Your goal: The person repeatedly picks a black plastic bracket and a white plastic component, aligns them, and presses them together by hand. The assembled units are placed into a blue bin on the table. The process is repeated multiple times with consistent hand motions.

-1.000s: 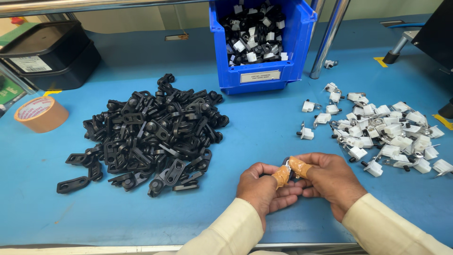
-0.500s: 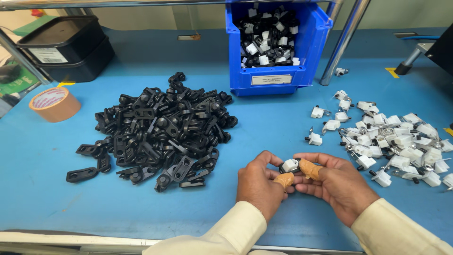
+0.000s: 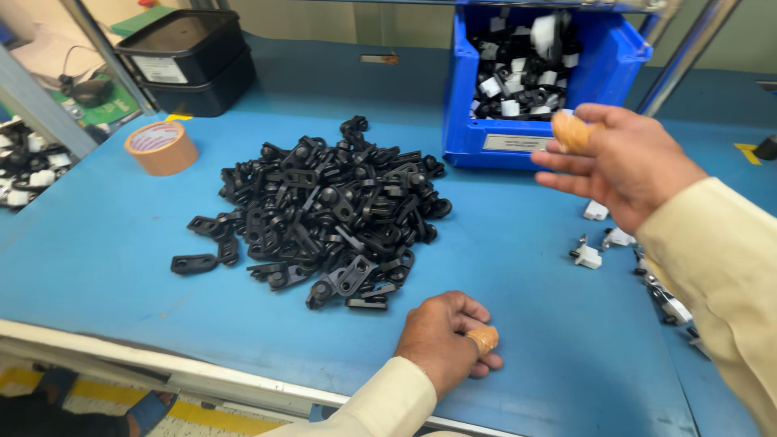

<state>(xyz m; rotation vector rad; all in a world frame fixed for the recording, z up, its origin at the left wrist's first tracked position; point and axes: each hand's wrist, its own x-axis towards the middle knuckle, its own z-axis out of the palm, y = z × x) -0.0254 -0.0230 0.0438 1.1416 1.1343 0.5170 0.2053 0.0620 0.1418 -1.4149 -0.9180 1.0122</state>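
My right hand [image 3: 627,166] is raised in front of the blue bin [image 3: 463,121], fingers spread and nothing in it; a tan bandage wraps one fingertip. A blurred white piece [image 3: 544,32] shows over the assembled black-and-white parts in that bin. My left hand [image 3: 441,340] rests on the blue table [image 3: 113,243] near the front edge, fingers curled in, a bandage on one finger, nothing visible in it. Just beyond it lies a big heap of black plastic clips [image 3: 332,210]. Small white parts [image 3: 588,256] lie at the right, partly hidden by my right sleeve.
A roll of brown tape [image 3: 162,147] stands left of the heap. Stacked black trays [image 3: 186,61] sit at the back left. A metal post [image 3: 688,53] rises right of the bin. More white parts lie on a lower surface at far left [image 3: 28,166].
Both hands held a small part together near the front edge. Now they are apart: the right hand has risen to the blue bin and spread out, the left stayed low on the table.
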